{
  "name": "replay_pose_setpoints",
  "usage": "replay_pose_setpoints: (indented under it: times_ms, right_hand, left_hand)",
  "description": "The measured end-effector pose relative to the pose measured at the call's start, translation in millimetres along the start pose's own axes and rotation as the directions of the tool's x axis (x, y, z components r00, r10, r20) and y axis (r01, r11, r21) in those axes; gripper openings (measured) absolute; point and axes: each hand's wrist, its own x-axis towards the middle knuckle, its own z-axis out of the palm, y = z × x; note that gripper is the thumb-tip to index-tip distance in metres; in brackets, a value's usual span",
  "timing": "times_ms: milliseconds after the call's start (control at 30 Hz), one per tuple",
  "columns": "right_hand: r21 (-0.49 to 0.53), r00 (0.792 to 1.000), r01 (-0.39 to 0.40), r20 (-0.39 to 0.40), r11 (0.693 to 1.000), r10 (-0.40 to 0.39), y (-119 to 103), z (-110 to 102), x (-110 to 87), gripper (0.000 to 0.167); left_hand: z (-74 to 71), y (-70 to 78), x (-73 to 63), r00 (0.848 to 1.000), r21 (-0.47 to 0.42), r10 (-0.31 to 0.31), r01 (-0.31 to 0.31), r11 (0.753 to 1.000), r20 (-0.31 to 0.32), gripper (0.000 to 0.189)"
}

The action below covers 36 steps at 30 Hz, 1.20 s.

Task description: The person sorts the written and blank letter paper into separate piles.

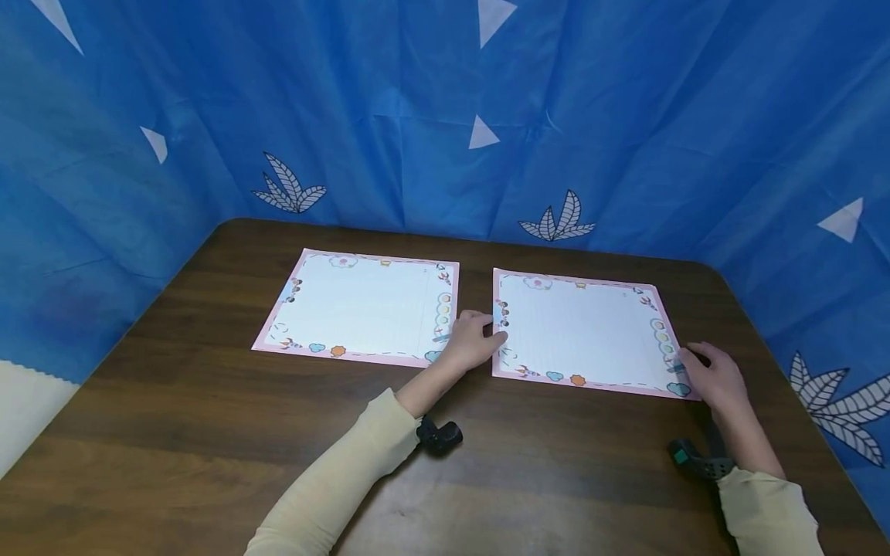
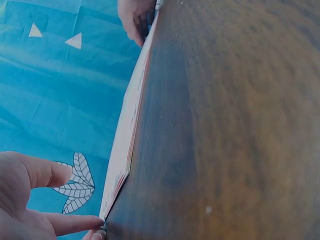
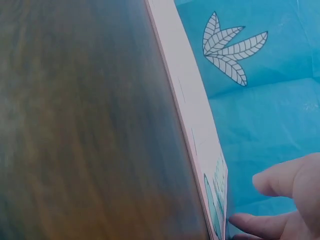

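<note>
On the table lies a stack of white paper sheets (image 1: 580, 332) with a pink decorated border, between my two hands. My left hand (image 1: 467, 341) is at the stack's left edge; in the left wrist view a fingertip meets the corner of the paper (image 2: 117, 172), with the thumb held apart. My right hand (image 1: 719, 378) is at the right edge near the front corner. The right wrist view shows its thumb (image 3: 277, 177) spread away and a finger beside the sheets (image 3: 192, 115). Both hands press from the sides with their fingers fairly straight.
Left of my left hand lies another pink-bordered paper (image 1: 361, 305) of the same design, partly overlapped by that hand in the head view. Both papers rest on a dark brown wooden table (image 1: 229, 432). Behind it hangs a blue curtain (image 1: 431, 116) printed with leaves and triangles.
</note>
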Motion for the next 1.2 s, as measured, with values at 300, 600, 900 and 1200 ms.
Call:
replay_pose_setpoints:
  times_ms: [300, 600, 900, 1200]
  right_hand:
    - [0.097, 0.998, -0.064, 0.003, 0.993, 0.064, -4, 2, 1.9, 0.067]
    - [0.177, 0.995, -0.043, -0.081, 0.983, 0.058, -7, 5, -5.1, 0.064]
    - [0.235, 0.971, -0.012, -0.229, 0.972, 0.068, -5, 9, -4.8, 0.051]
    - [0.129, 0.974, 0.028, -0.228, 0.991, 0.002, -4, 9, -11.4, 0.053]
  left_hand:
    - [-1.1, -0.1, 2.1, 1.0, -0.099, -0.024, 0.023, 0.995, -0.008, 0.044]
    - [-1.4, -3.9, 3.3, 0.999, -0.245, 0.029, -0.04, 0.969, -0.046, 0.041]
    - [0.0, -5.0, 3.4, 0.999, -0.282, 0.025, -0.037, 0.959, -0.047, 0.044]
    - [0.2, -5.2, 2.2, 0.999, -0.228, 0.039, -0.045, 0.973, -0.03, 0.047]
